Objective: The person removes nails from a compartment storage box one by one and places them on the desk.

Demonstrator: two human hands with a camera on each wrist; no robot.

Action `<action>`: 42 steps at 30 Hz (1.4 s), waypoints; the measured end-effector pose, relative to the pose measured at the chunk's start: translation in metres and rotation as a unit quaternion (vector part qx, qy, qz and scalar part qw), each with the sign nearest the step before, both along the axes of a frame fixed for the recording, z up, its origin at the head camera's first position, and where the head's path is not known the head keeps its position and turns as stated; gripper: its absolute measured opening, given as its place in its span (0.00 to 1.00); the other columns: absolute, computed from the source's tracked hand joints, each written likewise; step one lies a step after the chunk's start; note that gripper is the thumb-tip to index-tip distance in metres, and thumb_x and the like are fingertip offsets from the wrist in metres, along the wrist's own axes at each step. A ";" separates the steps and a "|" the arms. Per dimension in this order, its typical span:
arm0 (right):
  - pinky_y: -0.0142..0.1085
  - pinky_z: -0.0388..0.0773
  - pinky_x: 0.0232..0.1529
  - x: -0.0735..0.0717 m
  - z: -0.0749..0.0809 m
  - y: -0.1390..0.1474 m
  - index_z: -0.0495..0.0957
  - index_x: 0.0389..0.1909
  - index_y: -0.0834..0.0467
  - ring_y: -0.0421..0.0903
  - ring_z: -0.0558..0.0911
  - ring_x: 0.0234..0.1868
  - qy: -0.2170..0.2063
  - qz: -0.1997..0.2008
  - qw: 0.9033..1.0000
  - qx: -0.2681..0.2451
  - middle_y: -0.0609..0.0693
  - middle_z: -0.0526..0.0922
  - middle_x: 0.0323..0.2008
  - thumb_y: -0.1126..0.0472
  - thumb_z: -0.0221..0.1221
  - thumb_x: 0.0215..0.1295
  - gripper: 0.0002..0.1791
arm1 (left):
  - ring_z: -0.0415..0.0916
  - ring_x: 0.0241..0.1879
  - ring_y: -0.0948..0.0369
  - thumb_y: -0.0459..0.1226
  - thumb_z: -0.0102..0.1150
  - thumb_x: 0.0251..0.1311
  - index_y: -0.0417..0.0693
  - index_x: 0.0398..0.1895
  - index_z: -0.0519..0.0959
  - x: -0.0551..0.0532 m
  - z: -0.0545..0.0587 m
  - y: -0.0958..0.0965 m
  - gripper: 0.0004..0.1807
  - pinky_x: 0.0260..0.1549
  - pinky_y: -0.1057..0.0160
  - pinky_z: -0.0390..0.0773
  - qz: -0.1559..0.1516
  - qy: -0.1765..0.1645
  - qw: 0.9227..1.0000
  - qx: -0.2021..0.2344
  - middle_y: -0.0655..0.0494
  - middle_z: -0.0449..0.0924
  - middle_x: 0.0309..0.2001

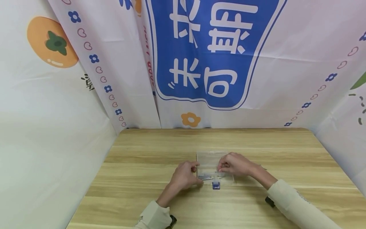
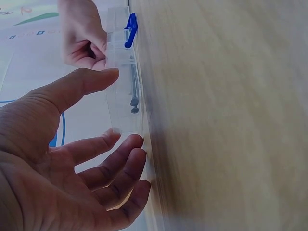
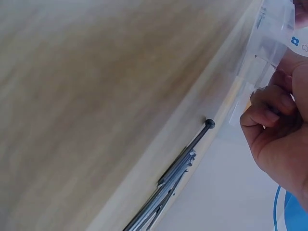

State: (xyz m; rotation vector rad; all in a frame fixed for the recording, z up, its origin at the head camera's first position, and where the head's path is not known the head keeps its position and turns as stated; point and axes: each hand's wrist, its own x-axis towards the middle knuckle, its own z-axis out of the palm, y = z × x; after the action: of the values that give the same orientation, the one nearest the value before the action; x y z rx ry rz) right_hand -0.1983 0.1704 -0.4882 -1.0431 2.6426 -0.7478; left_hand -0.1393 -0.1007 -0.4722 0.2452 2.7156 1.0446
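Observation:
A clear plastic box (image 1: 226, 182) with its lid (image 1: 210, 159) raised at the back lies on the table, a blue latch (image 1: 216, 185) at its front. Several grey nails (image 1: 204, 177) lie in its left compartment. My left hand (image 1: 185, 174) rests at the box's left end, thumb near the front corner and index finger farther back, the other fingers loosely spread. Over the right compartment, my right hand (image 1: 235, 163) has its fingers curled and pinches what looks like a thin nail (image 1: 220, 172), mostly hidden by the fingertips.
Several loose nails (image 3: 166, 187) lie in a bundle on the wooden table (image 1: 143, 197), to the right of the box and partly behind my right wrist in the head view. A printed cloth (image 1: 137, 105) hangs along the table's back edge.

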 end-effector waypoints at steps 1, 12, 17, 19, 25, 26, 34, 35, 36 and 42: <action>0.27 0.71 0.30 0.000 0.000 0.000 0.91 0.38 0.46 0.30 0.72 0.26 0.000 0.000 1.000 0.001 0.31 0.85 0.30 0.54 0.70 0.70 0.02 | 0.71 0.38 0.58 0.38 0.88 0.42 0.41 0.66 0.83 0.000 0.000 0.000 0.42 0.35 0.63 0.72 -0.001 0.001 1.000 -0.001 0.55 0.80 0.42; 0.26 0.69 0.28 0.001 0.001 -0.001 0.94 0.41 0.47 0.29 0.71 0.25 0.040 0.000 0.999 0.021 0.34 0.87 0.32 0.61 0.74 0.65 0.07 | 0.72 0.37 0.59 0.38 0.88 0.43 0.42 0.66 0.83 0.001 0.000 0.000 0.42 0.35 0.63 0.72 -0.001 0.002 1.000 -0.004 0.54 0.81 0.42; 0.25 0.74 0.30 0.003 -0.002 -0.003 0.94 0.39 0.46 0.29 0.78 0.29 0.063 -0.014 0.998 0.027 0.35 0.88 0.31 0.62 0.76 0.61 0.08 | 0.72 0.38 0.59 0.38 0.88 0.43 0.42 0.66 0.83 0.002 0.000 0.000 0.42 0.35 0.63 0.73 -0.001 -0.002 1.000 -0.004 0.54 0.81 0.44; 0.26 0.76 0.31 0.005 -0.002 -0.004 0.94 0.37 0.46 0.28 0.79 0.30 0.069 -0.020 0.997 0.024 0.35 0.88 0.31 0.62 0.76 0.61 0.07 | 0.72 0.38 0.59 0.38 0.88 0.43 0.42 0.66 0.83 0.002 0.000 -0.001 0.42 0.35 0.64 0.74 -0.001 -0.002 1.000 -0.004 0.54 0.81 0.44; 0.27 0.78 0.33 0.005 -0.003 -0.006 0.93 0.36 0.47 0.26 0.77 0.28 0.094 -0.008 0.995 0.027 0.35 0.87 0.30 0.57 0.75 0.63 0.03 | 0.71 0.36 0.59 0.38 0.88 0.43 0.41 0.66 0.83 0.002 0.000 -0.002 0.42 0.33 0.65 0.72 -0.002 0.002 1.000 0.001 0.54 0.81 0.43; 0.26 0.78 0.34 0.005 -0.003 -0.006 0.93 0.36 0.47 0.26 0.77 0.29 0.096 -0.004 0.995 0.031 0.35 0.88 0.31 0.57 0.75 0.63 0.02 | 0.71 0.36 0.59 0.38 0.88 0.43 0.41 0.66 0.83 0.002 0.000 -0.002 0.42 0.33 0.65 0.71 -0.001 0.002 1.000 0.002 0.54 0.81 0.42; 0.27 0.76 0.34 0.001 -0.001 0.001 0.91 0.39 0.47 0.28 0.75 0.29 0.030 0.009 0.999 0.016 0.33 0.87 0.33 0.56 0.71 0.69 0.02 | 0.71 0.35 0.59 0.36 0.87 0.42 0.40 0.67 0.82 0.002 -0.001 -0.002 0.43 0.31 0.66 0.71 -0.001 -0.001 1.000 0.009 0.54 0.80 0.42; 0.27 0.74 0.33 0.000 -0.001 0.002 0.91 0.39 0.47 0.28 0.73 0.28 0.020 0.007 1.000 0.012 0.33 0.86 0.33 0.56 0.71 0.70 0.02 | 0.71 0.35 0.59 0.36 0.87 0.42 0.41 0.67 0.82 0.002 -0.001 -0.002 0.42 0.31 0.66 0.71 0.000 -0.001 1.000 0.009 0.54 0.80 0.42; 0.27 0.72 0.31 -0.001 0.000 0.002 0.91 0.39 0.47 0.29 0.72 0.27 0.013 0.007 1.000 0.007 0.33 0.85 0.32 0.57 0.71 0.70 0.02 | 0.71 0.35 0.59 0.36 0.87 0.42 0.40 0.67 0.82 0.002 -0.001 -0.001 0.42 0.31 0.65 0.71 0.000 -0.001 1.000 0.009 0.54 0.80 0.41; 0.26 0.64 0.28 -0.002 0.004 0.004 0.92 0.38 0.47 0.31 0.66 0.24 -0.014 0.005 1.000 -0.018 0.34 0.85 0.31 0.57 0.70 0.71 0.03 | 0.71 0.33 0.60 0.37 0.87 0.43 0.40 0.67 0.82 0.002 0.001 -0.001 0.42 0.30 0.66 0.69 -0.001 -0.002 1.000 0.008 0.53 0.80 0.41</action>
State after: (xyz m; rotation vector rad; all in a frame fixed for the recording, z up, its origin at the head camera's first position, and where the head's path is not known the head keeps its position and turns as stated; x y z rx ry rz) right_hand -0.1998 0.1748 -0.4843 -1.0453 2.6083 -0.8048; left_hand -0.1375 -0.1014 -0.4712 0.2484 2.7034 1.0643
